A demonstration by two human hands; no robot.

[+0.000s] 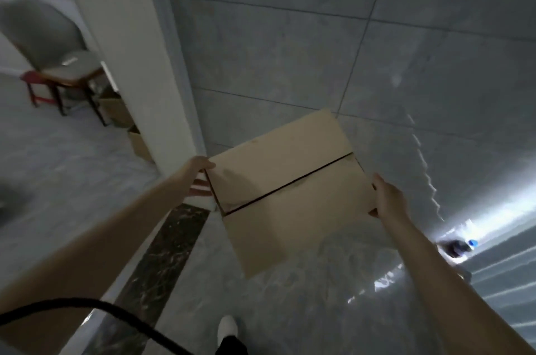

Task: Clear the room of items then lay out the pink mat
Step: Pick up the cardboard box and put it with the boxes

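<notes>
A closed brown cardboard box [287, 189] hangs in the air in front of me, tilted, its top flaps meeting in a dark seam. My left hand [198, 180] grips its left edge, thumb on top and fingers underneath. My right hand [387, 198] holds the right edge with fingers curled round the side. The box is above grey floor tiles, just right of a white door frame [139, 70]. No pink mat is in view.
Through the doorway at left stand a grey chair [58, 64], a red stool [33, 85] and two cardboard boxes [116, 111] on the floor. A dark stone threshold [165, 256] runs below the frame. A tiled wall [319, 35] is ahead. My white shoe [227, 327] steps forward.
</notes>
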